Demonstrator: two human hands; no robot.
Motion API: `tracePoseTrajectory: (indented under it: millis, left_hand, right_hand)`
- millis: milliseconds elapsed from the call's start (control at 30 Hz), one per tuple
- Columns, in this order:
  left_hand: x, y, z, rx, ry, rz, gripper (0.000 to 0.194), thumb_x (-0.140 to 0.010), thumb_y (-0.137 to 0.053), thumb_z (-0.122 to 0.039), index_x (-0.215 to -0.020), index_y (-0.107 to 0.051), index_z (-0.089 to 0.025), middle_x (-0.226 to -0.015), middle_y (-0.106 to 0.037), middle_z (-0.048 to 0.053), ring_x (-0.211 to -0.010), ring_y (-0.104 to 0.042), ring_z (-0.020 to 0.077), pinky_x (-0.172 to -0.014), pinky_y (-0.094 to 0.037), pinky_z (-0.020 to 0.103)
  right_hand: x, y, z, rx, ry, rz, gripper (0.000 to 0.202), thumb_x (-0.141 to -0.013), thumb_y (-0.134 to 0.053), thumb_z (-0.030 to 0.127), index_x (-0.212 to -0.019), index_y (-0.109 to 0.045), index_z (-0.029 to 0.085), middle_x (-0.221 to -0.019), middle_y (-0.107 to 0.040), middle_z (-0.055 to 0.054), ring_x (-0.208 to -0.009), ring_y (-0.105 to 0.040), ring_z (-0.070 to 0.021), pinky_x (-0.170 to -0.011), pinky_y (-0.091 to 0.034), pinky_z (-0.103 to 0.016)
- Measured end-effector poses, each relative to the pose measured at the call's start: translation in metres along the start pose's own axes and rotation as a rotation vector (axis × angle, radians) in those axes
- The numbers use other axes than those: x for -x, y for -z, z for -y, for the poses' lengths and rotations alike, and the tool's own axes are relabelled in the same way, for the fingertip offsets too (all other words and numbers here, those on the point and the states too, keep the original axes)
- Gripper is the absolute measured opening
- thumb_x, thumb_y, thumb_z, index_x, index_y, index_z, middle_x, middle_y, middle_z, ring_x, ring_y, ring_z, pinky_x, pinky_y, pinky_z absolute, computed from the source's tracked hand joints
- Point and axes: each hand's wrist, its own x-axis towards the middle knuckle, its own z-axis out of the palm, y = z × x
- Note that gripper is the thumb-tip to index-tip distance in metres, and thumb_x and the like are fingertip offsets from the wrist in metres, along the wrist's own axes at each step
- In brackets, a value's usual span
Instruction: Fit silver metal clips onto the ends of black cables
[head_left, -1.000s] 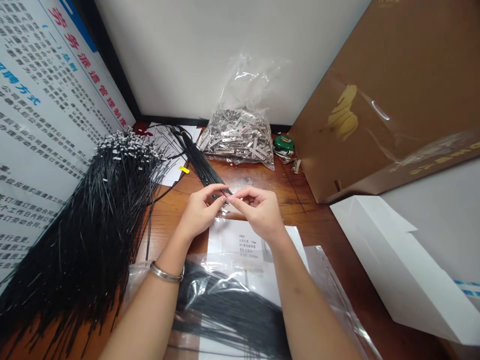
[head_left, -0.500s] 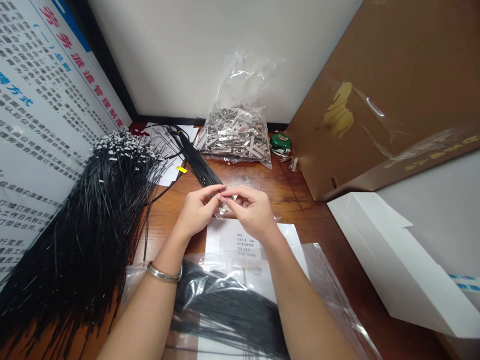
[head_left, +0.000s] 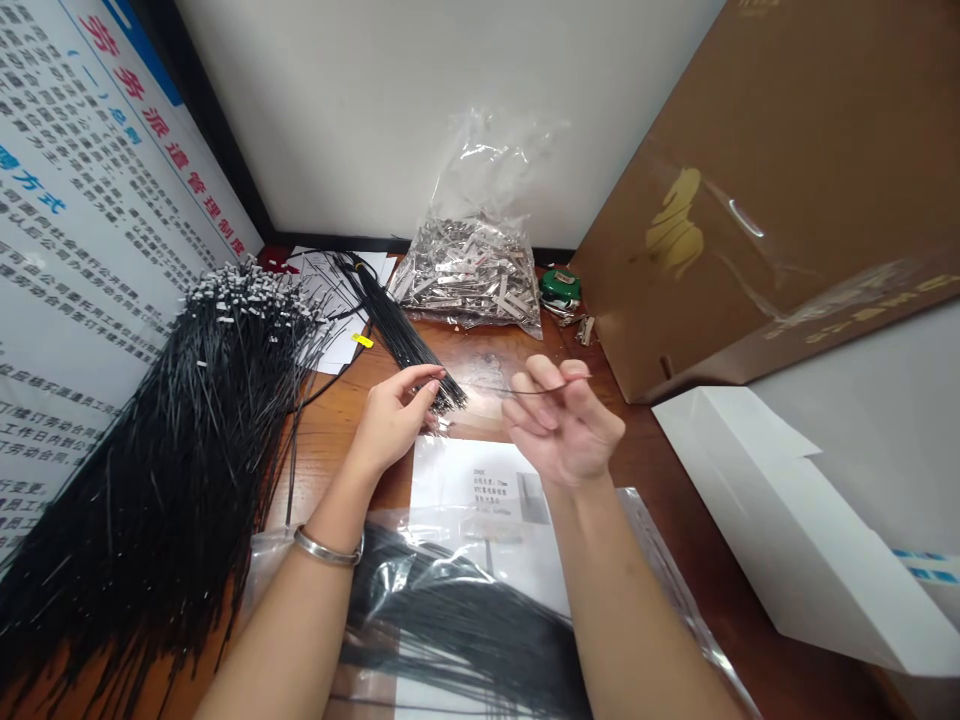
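A thin dark wire (head_left: 491, 388) stretches between my two hands above the table. My left hand (head_left: 399, 412) pinches its left end between thumb and index finger, beside the tips of a bundle of black wires (head_left: 405, 335). The right end is held in the curled fingers of my right hand (head_left: 564, 420), palm turned up. Below my hands lies a printed white sheet (head_left: 450, 468), partly under a clear plastic bag of black wires (head_left: 465, 600).
A large heap of black wires with white ends (head_left: 150, 450) fills the left side. At the back stand a clear bag of metal pieces (head_left: 476, 270) and a green tape measure (head_left: 560, 286). A brown box (head_left: 765, 200) and white carton (head_left: 795, 520) are at the right.
My right hand has moved right, away from my left hand, and turned palm up. The wire now shows stretched between them. My left hand has barely moved.
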Motion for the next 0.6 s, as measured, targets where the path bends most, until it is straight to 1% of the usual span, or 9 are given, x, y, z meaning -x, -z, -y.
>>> tracePoseTrajectory:
  millis: [67,167,233,267,333,367,467,533,600]
  left_hand:
    - [0.0,0.0,0.0,-0.002,0.007,0.002,0.033,-0.082,-0.063,-0.037,-0.107,-0.068,-0.017,-0.104,-0.071,0.009,-0.053,-0.061,0.0089,-0.051,-0.048,0.021]
    - [0.001,0.0,-0.001,0.033,0.009,0.014,0.039,-0.078,-0.067,-0.039,-0.111,-0.065,-0.017,-0.11,-0.069,0.01,-0.052,-0.06,0.0076,-0.05,-0.049,0.021]
    - [0.001,-0.001,-0.002,0.089,0.013,0.006,0.055,-0.075,-0.071,-0.04,-0.124,-0.057,-0.018,-0.103,-0.07,0.009,-0.049,-0.058,0.007,-0.047,-0.047,0.02]
    - [0.001,-0.001,-0.003,0.127,0.007,-0.011,0.065,-0.074,-0.072,-0.041,-0.131,-0.05,-0.019,-0.096,-0.071,0.007,-0.048,-0.056,0.0066,-0.046,-0.046,0.02]
    - [0.0,-0.001,-0.005,0.212,-0.021,-0.076,0.081,-0.072,-0.074,-0.043,-0.14,-0.037,-0.019,-0.082,-0.07,0.002,-0.043,-0.052,0.0055,-0.044,-0.043,0.018]
    - [-0.001,-0.001,-0.006,0.254,-0.037,-0.115,0.084,-0.072,-0.074,-0.045,-0.141,-0.034,-0.019,-0.076,-0.069,0.0,-0.041,-0.05,0.0048,-0.043,-0.041,0.018]
    - [-0.003,0.002,-0.009,0.359,-0.074,-0.214,0.081,-0.074,-0.068,-0.056,-0.138,-0.036,-0.018,-0.062,-0.064,-0.004,-0.036,-0.043,0.0043,-0.038,-0.033,0.017]
    - [-0.004,0.004,-0.01,0.406,-0.087,-0.217,0.078,-0.073,-0.062,-0.065,-0.132,-0.042,-0.017,-0.058,-0.062,-0.004,-0.036,-0.042,0.0051,-0.037,-0.031,0.018]
    - [-0.003,0.005,-0.01,0.44,-0.111,-0.184,0.08,-0.071,-0.058,-0.071,-0.129,-0.044,-0.018,-0.06,-0.063,-0.003,-0.036,-0.042,0.0056,-0.037,-0.031,0.019]
  right_hand:
    - [0.002,0.006,-0.002,-0.141,0.014,0.071,0.04,-0.058,-0.076,0.053,-0.053,-0.047,0.026,-0.052,-0.029,0.008,-0.041,-0.013,-0.0066,-0.034,-0.015,-0.02]
    - [0.003,0.015,-0.013,-0.348,-0.042,0.308,0.048,-0.054,-0.082,0.048,-0.048,-0.041,0.024,-0.044,-0.023,0.011,-0.037,-0.007,-0.0046,-0.03,-0.008,-0.017]
    - [0.003,0.018,-0.02,-0.405,-0.05,0.424,0.054,-0.053,-0.083,0.05,-0.045,-0.037,0.023,-0.038,-0.02,0.012,-0.035,-0.007,-0.004,-0.029,-0.008,-0.016]
    - [0.003,0.019,-0.022,-0.412,-0.042,0.445,0.057,-0.051,-0.082,0.052,-0.044,-0.034,0.023,-0.036,-0.018,0.013,-0.034,-0.006,-0.0039,-0.029,-0.008,-0.016]
    - [0.003,0.018,-0.021,-0.377,-0.037,0.406,0.06,-0.048,-0.081,0.057,-0.043,-0.031,0.023,-0.036,-0.013,0.013,-0.033,-0.005,-0.0039,-0.029,-0.008,-0.017]
    - [0.003,0.017,-0.019,-0.337,-0.046,0.349,0.061,-0.047,-0.081,0.058,-0.044,-0.031,0.023,-0.038,-0.012,0.013,-0.034,-0.004,-0.004,-0.029,-0.008,-0.017]
    - [0.003,0.011,-0.01,-0.214,-0.046,0.154,0.057,-0.049,-0.078,0.06,-0.049,-0.033,0.024,-0.046,-0.013,0.011,-0.038,-0.006,-0.0058,-0.032,-0.011,-0.02]
    - [0.0,0.006,-0.005,-0.142,-0.043,0.043,0.048,-0.056,-0.075,0.057,-0.053,-0.039,0.025,-0.05,-0.022,0.009,-0.041,-0.011,-0.0075,-0.036,-0.015,-0.021]
    - [-0.005,0.002,-0.005,-0.072,-0.109,-0.055,0.035,-0.06,-0.073,0.05,-0.059,-0.048,0.026,-0.056,-0.037,0.006,-0.044,-0.017,-0.0082,-0.039,-0.02,-0.023]
